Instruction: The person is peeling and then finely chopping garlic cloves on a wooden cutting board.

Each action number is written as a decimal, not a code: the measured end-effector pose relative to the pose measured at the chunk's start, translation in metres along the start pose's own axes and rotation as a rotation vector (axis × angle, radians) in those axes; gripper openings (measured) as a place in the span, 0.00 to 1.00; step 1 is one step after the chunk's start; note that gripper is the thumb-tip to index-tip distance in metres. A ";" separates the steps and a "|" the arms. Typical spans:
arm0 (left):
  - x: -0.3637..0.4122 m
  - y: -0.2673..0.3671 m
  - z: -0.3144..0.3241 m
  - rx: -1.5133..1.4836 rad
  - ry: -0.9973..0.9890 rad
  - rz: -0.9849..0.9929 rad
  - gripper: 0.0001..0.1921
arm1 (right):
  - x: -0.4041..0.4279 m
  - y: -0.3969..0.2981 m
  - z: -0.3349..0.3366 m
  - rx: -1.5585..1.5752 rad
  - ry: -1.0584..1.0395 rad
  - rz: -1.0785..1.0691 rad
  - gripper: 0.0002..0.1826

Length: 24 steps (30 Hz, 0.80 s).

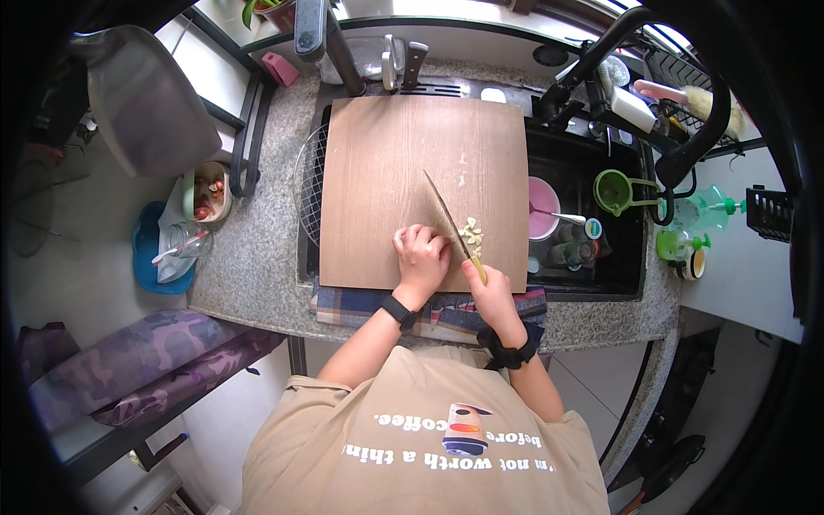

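A large wooden cutting board (386, 161) lies across the sink in front of me. My right hand (494, 296) grips the yellow-green handle of a kitchen knife (447, 212), its blade slanting away to the upper left over the board. Just right of the blade is a small pile of pale chopped pieces (472, 233), which look like garlic. My left hand (421, 259) rests on the board left of the knife, fingers curled down and fingertips close to the blade. Whatever may be under those fingers is hidden.
A checked cloth (367, 309) lies under the board's near edge. In the black sink (595, 257) on the right are a pink bowl (542, 203) and several jars. A faucet (714, 122) arches above. Left stand a food-scrap container (209, 215) and a glass jar (193, 239).
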<state>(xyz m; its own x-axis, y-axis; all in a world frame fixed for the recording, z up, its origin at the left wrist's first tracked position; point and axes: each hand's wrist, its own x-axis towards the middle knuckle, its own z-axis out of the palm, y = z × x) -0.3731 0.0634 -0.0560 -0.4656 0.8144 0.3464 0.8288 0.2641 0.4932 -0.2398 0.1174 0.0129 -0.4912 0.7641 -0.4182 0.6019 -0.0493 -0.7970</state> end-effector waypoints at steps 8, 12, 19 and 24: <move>0.000 0.000 0.001 -0.005 0.018 -0.001 0.04 | -0.004 0.000 0.002 -0.005 -0.008 -0.014 0.28; 0.000 0.001 0.001 0.000 0.018 0.001 0.04 | -0.003 0.003 0.003 -0.010 -0.010 -0.014 0.28; -0.001 0.000 0.002 0.008 0.023 -0.002 0.04 | -0.004 0.003 0.004 -0.021 -0.011 -0.005 0.28; 0.000 0.001 0.001 0.009 0.014 0.000 0.03 | -0.003 -0.002 0.003 -0.031 -0.032 0.027 0.28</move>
<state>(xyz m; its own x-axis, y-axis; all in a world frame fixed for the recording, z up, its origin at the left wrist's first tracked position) -0.3719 0.0640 -0.0567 -0.4698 0.8071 0.3576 0.8316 0.2687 0.4861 -0.2414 0.1129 0.0144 -0.4939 0.7419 -0.4534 0.6343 -0.0492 -0.7715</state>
